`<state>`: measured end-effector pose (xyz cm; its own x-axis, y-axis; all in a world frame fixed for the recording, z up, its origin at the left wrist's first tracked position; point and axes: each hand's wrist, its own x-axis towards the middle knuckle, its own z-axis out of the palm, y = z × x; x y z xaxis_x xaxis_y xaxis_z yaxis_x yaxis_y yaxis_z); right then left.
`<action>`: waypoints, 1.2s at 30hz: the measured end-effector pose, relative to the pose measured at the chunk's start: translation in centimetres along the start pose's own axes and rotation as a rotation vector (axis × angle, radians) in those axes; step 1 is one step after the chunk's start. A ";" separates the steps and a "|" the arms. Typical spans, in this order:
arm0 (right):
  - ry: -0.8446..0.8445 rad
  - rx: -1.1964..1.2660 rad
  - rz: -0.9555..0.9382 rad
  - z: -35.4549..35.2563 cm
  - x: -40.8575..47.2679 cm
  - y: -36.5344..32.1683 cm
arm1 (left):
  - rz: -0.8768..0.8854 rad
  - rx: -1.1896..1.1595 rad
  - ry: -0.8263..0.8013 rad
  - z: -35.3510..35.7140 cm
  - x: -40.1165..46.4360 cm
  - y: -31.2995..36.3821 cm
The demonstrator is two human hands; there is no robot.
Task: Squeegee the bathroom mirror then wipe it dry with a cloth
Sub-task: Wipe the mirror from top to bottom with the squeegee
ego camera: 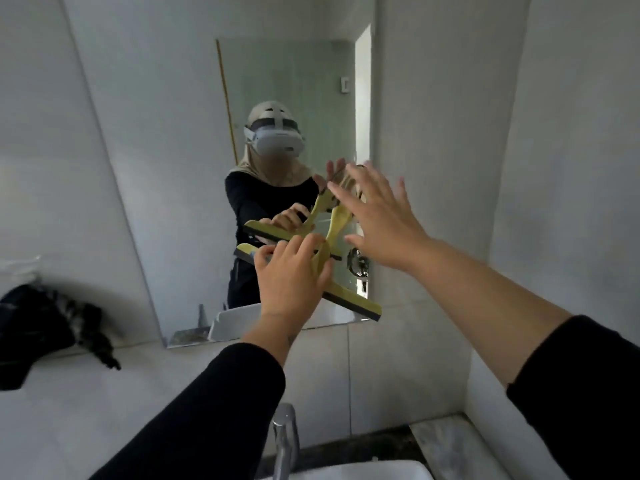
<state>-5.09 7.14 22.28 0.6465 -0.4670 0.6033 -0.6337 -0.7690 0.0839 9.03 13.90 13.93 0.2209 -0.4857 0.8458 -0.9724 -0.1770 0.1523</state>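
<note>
A yellow squeegee (349,299) with a dark rubber blade lies slanted against the lower right part of the frameless mirror (173,168). Its blade runs from the middle down to the mirror's bottom right corner, and its handle points up. My left hand (291,271) grips the squeegee where handle meets blade. Higher and to the right, my right hand (377,216) hangs with fingers spread, in front of the handle's upper end and holding nothing. A dark crumpled cloth (52,323) lies on the counter at the left, apart from both hands.
A chrome faucet (285,441) and a white basin (356,471) sit directly below my arms. A marble ledge (446,445) runs along the right wall. White tiled walls close in on both sides. The mirror reflects a person wearing a headset.
</note>
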 end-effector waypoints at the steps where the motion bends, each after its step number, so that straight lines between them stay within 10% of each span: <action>1: 0.013 -0.076 -0.087 -0.7 0.9 -1.1 | 0.004 0.022 0.019 -1.2 0.6 -0.8; 13: 0.217 -0.276 -0.511 -7.3 9.4 -10.5 | 0.150 0.260 0.184 -13.7 5.5 -9.9; 36: 0.651 -0.186 -0.101 -17.7 27.0 -18.3 | -0.161 0.102 0.282 -15.1 15.1 -17.3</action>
<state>16.49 16.33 51.06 0.3558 0.0053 0.9345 -0.6841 -0.6799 0.2643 28.03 22.57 31.80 0.3279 -0.1908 0.9252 -0.9108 -0.3239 0.2560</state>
